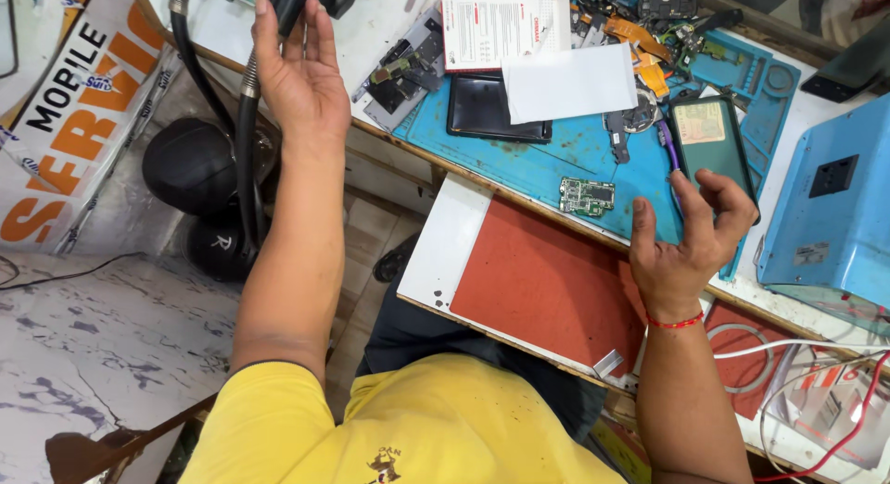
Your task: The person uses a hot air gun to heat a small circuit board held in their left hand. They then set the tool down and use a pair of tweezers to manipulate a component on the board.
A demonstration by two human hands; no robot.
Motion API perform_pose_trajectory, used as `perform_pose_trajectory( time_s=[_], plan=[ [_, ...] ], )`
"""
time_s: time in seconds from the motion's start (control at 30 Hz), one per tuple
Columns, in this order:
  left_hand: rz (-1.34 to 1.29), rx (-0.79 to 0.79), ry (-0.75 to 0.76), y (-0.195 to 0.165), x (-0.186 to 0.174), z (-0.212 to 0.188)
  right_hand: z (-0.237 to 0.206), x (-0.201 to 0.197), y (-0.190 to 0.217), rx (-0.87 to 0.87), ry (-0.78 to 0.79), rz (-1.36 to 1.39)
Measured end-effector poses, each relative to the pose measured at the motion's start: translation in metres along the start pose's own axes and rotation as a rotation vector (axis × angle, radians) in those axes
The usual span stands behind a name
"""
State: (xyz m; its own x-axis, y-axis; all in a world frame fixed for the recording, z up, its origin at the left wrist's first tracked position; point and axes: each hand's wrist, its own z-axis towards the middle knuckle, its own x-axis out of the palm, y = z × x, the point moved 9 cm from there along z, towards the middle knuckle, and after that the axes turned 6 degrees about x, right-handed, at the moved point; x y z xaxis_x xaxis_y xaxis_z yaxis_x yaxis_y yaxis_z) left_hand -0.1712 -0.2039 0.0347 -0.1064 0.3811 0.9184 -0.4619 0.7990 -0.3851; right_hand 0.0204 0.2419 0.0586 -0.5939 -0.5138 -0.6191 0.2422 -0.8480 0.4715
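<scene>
My left hand [298, 76] is raised at the upper left with fingers spread and palm towards me. A black tool handle [287, 0] on a flexible hose [247, 122] sits between its thumb and forefinger, not clasped. My right hand [691, 238], with a red thread on the wrist, hovers with curled, parted fingers over the blue work mat [556, 155] and holds nothing. Just beyond its fingertips lies a phone in a dark green case [709, 141]. A small green circuit board [587, 196] lies on the mat to its left.
A red pad [547, 285] on a white board lies in front of me. A black device [496, 108], white paper [570, 81], a printed booklet [501, 25] and phone parts crowd the bench. A blue box-shaped machine [834, 206] stands right; cables [816, 373] trail below it.
</scene>
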Motion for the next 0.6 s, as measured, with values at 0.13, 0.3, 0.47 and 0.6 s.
perform_pose_trajectory(
  time_s=[0.13, 0.3, 0.47, 0.6],
  plan=[
    [0.002, 0.008, -0.055, 0.014, -0.005, 0.002, -0.003, 0.0, 0.002, -0.02, 0.004, -0.001],
    [-0.116, -0.06, -0.159, 0.035, -0.023, -0.003, 0.003, -0.005, 0.007, -0.009, 0.008, 0.021],
    [-0.247, -0.217, -0.194, 0.049, -0.045, -0.013, 0.018, -0.036, -0.008, 0.144, -0.005, 0.052],
    [-0.152, -0.324, -0.175, 0.049, -0.037, -0.047, 0.014, -0.048, -0.021, 0.281, 0.152, -0.04]
  ],
)
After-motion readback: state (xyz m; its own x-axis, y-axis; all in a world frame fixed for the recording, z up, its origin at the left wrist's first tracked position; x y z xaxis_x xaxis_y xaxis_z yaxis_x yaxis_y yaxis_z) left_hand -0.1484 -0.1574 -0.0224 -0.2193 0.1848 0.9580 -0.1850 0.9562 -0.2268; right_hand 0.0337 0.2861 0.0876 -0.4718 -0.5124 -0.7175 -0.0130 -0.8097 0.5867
